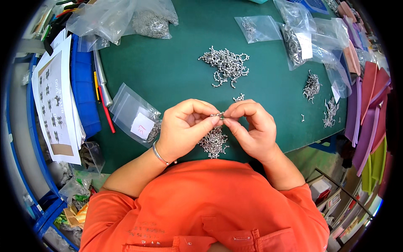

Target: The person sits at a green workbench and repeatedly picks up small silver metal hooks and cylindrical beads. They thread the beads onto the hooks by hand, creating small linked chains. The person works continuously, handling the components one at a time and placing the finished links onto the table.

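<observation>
Above the near edge of the green table, my left hand [182, 126] and my right hand [255, 128] meet fingertip to fingertip. Between them they pinch a small silver metal piece [218, 114]; its exact shape is too small to make out. Directly below lies a pile of small silver metal links [213, 142], partly hidden by my left hand. A larger heap of short silver chain pieces [226, 63] sits farther off. A small cluster of similar pieces [239, 97] rests just beyond my right fingertips. A bracelet [158, 153] circles my left wrist.
Left of my hands lies a clear zip bag with a white label [142, 126]. Beyond it are a red pen [106, 111], a metal rod [102, 80], a blue bin [84, 84] and printed sheets [57, 101]. Small metal piles [312, 86] and bags of parts [294, 44] occupy the right.
</observation>
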{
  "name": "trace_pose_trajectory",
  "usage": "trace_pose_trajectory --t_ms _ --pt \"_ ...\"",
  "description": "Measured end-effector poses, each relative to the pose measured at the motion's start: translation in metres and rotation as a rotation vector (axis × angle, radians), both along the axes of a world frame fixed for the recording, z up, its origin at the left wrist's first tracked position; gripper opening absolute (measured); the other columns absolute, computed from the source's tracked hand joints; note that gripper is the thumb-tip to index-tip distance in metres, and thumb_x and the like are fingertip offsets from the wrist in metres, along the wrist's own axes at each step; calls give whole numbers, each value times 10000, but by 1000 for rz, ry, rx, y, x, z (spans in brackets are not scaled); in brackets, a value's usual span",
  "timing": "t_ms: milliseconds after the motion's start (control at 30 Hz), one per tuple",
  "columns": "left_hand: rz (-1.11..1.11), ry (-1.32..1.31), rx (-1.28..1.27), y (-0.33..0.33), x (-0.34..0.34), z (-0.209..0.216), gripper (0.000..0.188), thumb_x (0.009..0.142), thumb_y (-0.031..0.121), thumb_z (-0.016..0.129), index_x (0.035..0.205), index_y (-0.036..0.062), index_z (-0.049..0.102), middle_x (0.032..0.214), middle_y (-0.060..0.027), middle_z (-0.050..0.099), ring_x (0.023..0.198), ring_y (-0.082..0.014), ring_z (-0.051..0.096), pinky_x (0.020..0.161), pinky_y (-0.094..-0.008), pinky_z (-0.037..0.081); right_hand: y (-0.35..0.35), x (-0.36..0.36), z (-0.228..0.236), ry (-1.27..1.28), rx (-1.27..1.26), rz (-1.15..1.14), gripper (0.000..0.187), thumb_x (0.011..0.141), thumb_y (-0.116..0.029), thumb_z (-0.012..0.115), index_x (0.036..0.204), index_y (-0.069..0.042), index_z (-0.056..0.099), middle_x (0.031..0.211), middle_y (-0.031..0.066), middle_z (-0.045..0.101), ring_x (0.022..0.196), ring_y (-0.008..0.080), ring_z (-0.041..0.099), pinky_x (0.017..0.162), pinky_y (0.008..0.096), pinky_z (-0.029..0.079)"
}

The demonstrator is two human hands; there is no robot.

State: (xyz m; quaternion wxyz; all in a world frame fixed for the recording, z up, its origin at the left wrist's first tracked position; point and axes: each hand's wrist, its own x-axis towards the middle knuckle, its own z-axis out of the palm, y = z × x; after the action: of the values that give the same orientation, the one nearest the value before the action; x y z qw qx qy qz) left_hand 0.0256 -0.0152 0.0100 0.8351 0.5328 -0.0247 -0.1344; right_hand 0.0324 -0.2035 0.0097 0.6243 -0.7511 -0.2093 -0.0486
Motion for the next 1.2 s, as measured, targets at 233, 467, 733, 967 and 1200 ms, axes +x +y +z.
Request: trace_pose_trajectory --t_ms 233,467,733,967,1200 --pt "-54 188 -67 4 2 3 79 905 -66 627 983 -62 620 966 -127 681 901 -170 692 800 -277 585 4 -7 -1 -21 119 -85 234 787 105 710 948 -2 577 887 99 679 778 181 676 677 282 549" --pt "-48 -17 86 5 -4 2 117 890 -117 612 982 -46 606 1011 -152 653 885 -190 683 803 -309 579 -24 6 7 -42 -277 -203 176 799 70 664 956 1 628 913 126 667 811 253 668 688 328 535" --pt "-212 -42 652 16 -3 5 90 856 -25 694 940 -18 664 859 -46 641 719 -72 603 656 -219 498 -39 10 -6 -42 -646 -203 212 783 -19 705 992 -24 669 948 111 590 884 306 570 782 391 485" --pt "-222 -190 796 13 4 10 128 819 2 717 944 -8 689 823 -16 592 614 -41 496 572 -209 425 -32 18 -4 -74 -664 -144 188 778 9 704 957 -30 660 936 91 605 882 308 583 772 389 491" --pt "-99 29 424 -1 5 10 92 892 13 686 971 -28 662 901 -31 631 731 -69 599 656 -218 506 -18 11 0 -117 -402 -136 177 772 43 680 932 -11 627 876 131 639 809 324 633 696 396 521"
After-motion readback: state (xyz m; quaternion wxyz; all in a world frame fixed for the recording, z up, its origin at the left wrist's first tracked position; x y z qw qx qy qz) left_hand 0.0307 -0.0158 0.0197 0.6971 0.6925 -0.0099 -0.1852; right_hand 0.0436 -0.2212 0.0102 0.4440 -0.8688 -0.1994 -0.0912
